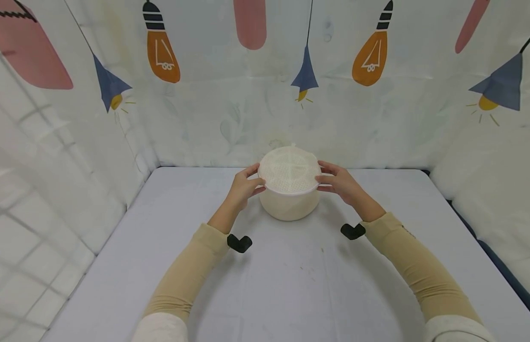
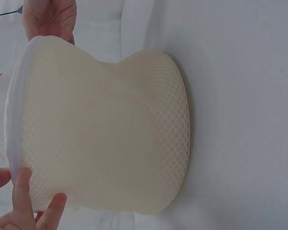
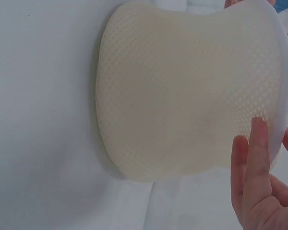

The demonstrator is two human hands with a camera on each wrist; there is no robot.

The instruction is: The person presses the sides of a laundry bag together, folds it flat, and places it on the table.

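Observation:
A cream mesh laundry bag (image 1: pixel 289 204) of round, drum-like shape stands upright toward the back of the table. Its flat mesh top is edged by a white rim (image 2: pixel 15 110), and its soft side dents inward in both wrist views. My left hand (image 1: pixel 243 187) holds the left side of the rim, thumb and fingers on either side of the edge. Opposite it, my right hand (image 1: pixel 339 182) pinches the right side of the rim, with fingers (image 3: pixel 259 148) lying against the mesh just below. The inside of the bag is hidden.
The bag rests on a white-covered table (image 1: pixel 286 285) with a few small specks on it. Behind stands a pale cloth wall (image 1: pixel 247 109) printed with lamps and bulbs. More cloth walls close in the left and right sides.

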